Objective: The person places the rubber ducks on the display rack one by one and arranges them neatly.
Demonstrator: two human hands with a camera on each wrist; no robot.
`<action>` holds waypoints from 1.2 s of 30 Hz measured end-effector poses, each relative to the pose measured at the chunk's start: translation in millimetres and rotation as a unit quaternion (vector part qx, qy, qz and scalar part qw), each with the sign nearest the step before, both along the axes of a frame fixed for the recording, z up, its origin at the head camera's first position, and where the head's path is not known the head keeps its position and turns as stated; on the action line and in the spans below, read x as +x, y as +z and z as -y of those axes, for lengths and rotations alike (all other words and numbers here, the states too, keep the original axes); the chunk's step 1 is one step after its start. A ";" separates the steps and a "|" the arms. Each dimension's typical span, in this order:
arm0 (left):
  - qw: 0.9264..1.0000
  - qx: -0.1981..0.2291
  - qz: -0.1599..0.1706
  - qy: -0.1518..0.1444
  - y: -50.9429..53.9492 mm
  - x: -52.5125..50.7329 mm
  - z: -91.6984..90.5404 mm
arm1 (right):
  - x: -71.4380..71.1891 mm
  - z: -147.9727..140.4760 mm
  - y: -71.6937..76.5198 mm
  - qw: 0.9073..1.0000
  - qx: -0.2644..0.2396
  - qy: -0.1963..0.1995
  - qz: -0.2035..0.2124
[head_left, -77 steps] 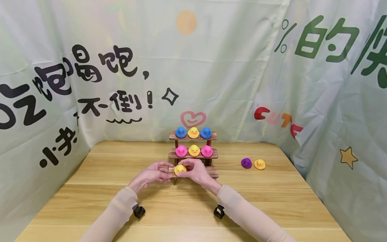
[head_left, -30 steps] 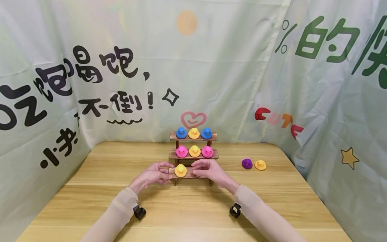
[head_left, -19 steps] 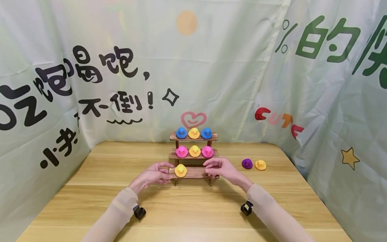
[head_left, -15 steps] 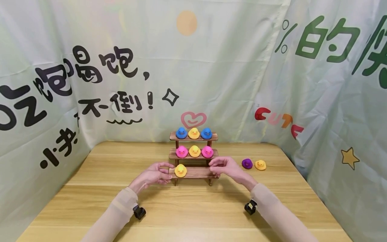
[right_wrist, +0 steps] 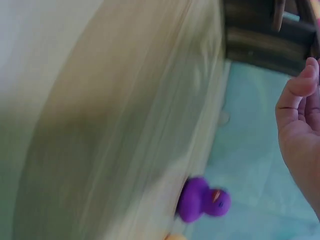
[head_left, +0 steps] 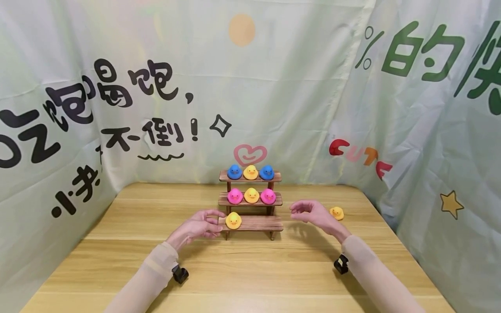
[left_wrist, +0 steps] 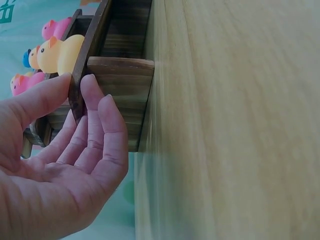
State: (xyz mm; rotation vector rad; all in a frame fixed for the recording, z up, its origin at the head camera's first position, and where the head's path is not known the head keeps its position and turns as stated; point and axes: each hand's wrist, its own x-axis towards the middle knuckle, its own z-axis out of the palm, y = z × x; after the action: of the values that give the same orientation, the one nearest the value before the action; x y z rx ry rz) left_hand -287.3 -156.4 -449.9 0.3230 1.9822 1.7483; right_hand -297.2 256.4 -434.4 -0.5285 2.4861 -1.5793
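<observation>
A three-tier wooden display stand (head_left: 258, 223) holds rubber ducks. My left hand (head_left: 198, 227) grips the left end of its bottom board, thumb above and fingers below in the left wrist view. Beside that thumb, a yellow rubber duck (head_left: 233, 221) sits on the bottom tier. My right hand (head_left: 316, 214) hovers right of the stand, fingers loosely bent, holding nothing. A purple rubber duck (right_wrist: 200, 200) shows on the table in the right wrist view; in the head view my right hand hides it. Behind that hand lies another yellow rubber duck (head_left: 336, 212).
Pink ducks (head_left: 235, 196) flank a yellow duck (head_left: 252, 195) on the middle tier. On the top tier, blue ducks (head_left: 234, 172) flank another yellow duck (head_left: 251, 172). The wooden table (head_left: 250, 278) meets printed cloth curtains (head_left: 297, 108) behind and at both sides.
My right hand let go of the yellow duck on the bottom tier and moved right, off the stand, now covering the purple duck in the head view. My left hand stayed put.
</observation>
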 end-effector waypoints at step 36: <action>1.000 -0.006 -0.008 0.001 -0.4 0.0 0.3 | -10.3 -59.7 -15.6 0.985 0.075 -0.155 -0.015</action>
State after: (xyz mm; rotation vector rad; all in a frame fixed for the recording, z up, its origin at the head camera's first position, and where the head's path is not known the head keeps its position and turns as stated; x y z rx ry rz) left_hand -287.3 -156.8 -450.3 0.3310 2.0033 1.7399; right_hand -307.6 316.1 -450.0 -0.1489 2.7897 -1.4690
